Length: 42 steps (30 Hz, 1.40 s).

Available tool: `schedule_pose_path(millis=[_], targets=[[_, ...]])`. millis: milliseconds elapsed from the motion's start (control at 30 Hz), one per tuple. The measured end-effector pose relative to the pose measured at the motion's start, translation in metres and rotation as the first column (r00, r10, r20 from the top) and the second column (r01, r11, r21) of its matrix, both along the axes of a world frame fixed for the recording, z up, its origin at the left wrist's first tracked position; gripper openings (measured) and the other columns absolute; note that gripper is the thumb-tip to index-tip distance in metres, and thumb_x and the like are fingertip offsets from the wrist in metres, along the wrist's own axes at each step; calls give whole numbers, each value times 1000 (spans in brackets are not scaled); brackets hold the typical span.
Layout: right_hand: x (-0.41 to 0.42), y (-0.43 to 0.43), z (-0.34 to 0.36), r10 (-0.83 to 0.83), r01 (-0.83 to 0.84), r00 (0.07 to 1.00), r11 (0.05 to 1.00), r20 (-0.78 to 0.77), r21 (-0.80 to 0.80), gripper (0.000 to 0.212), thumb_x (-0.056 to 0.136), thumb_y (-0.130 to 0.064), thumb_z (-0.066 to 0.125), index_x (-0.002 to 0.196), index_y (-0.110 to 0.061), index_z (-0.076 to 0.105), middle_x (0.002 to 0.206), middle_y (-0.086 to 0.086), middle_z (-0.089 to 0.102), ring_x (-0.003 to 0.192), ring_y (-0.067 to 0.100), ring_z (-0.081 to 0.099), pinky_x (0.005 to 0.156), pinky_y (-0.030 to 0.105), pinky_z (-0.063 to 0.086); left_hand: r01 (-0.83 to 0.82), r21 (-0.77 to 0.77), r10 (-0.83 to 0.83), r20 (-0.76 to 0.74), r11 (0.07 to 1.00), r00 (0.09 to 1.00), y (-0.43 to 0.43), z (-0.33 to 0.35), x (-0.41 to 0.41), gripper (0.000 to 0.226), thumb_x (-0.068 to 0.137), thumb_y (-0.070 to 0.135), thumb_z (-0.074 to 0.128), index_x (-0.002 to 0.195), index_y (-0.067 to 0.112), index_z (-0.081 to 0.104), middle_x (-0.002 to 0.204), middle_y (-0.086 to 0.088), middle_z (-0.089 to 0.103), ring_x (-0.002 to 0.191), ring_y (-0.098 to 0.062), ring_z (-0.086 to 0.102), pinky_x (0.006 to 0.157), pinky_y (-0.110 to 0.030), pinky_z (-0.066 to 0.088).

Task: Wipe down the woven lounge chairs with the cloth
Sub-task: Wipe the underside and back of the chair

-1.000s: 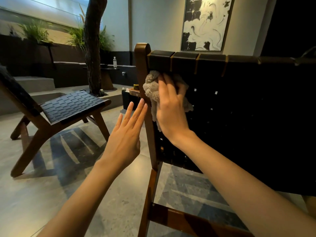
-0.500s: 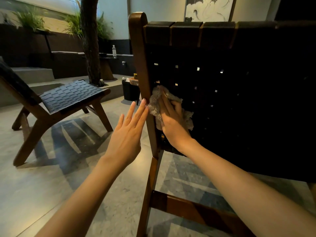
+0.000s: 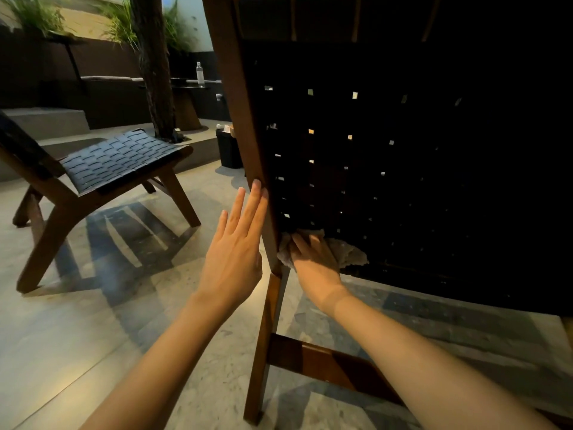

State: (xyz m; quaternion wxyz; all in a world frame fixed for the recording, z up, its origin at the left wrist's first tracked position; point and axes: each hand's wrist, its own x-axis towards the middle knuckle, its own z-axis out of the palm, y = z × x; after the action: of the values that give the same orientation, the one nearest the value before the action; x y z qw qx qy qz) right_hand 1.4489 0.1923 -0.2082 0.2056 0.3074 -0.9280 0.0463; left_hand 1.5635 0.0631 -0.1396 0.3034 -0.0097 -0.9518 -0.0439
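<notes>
The right hand [image 3: 313,262] has slid the cloth [image 3: 344,252] down the woven back [image 3: 403,181], seemingly reaching its lower edge

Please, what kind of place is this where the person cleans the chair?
Probably a lounge or courtyard of a hotel or cafe. There is a second woven lounge chair on the stone-tiled floor, a tree trunk rising indoors, and tall grasses in raised planters.
</notes>
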Motion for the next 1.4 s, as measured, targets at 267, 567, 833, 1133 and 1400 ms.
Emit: schedule_pose_path(millis=[267, 567, 833, 1133, 1400], targets=[[-1, 29, 2, -65, 75, 995, 989, -78, 127, 48, 98, -15, 46, 144, -18, 35, 145, 7, 39, 137, 31, 29, 109, 39, 30, -5, -71, 7, 38, 997, 999, 30, -20, 3, 90, 90, 11, 48, 141, 25, -26, 147, 6, -36, 136, -17, -35, 110, -36, -20], [18, 128, 6, -51, 124, 970, 945, -237, 303, 38, 72, -34, 72, 110, -32, 71, 110, -17, 68, 103, 14, 65, 84, 27, 53, -8, -114, 27, 167, 993, 986, 93, -35, -10, 87, 93, 8, 46, 140, 22, -26, 151, 1, -30, 131, -20, -40, 108, -37, -22], [26, 256, 13, -123, 205, 957, 926, -263, 315, 38, 72, -27, 43, 88, -32, 78, 92, -17, 73, 78, 13, 70, 67, 22, 55, 127, -51, -101, 346, 991, 933, 194, -39, -36, 75, 98, 15, 41, 148, 22, -15, 157, 5, -15, 143, -11, -15, 117, -33, -2], [36, 386, 18, -333, 370, 926, 892, -177, 259, 55, 79, -8, 70, 132, -7, 55, 131, 8, 59, 113, 31, 58, 94, 40, 50, 295, 2, -267, 428, 956, 863, 294, -47, -52, 62, 101, 20, 37, 152, 25, 4, 159, 7, 1, 147, -14, 2, 119, -34, 12], [38, 437, 14, -581, 564, 811, 753, -59, 338, 49, 102, -13, 26, 150, -9, 18, 155, 6, 25, 139, 29, 23, 114, 42, 21, 277, 76, -286, 344, 958, 894, 310, -70, -59, 60, 100, 26, 39, 151, 29, 9, 159, 6, 8, 146, -17, 11, 118, -34, 19]])
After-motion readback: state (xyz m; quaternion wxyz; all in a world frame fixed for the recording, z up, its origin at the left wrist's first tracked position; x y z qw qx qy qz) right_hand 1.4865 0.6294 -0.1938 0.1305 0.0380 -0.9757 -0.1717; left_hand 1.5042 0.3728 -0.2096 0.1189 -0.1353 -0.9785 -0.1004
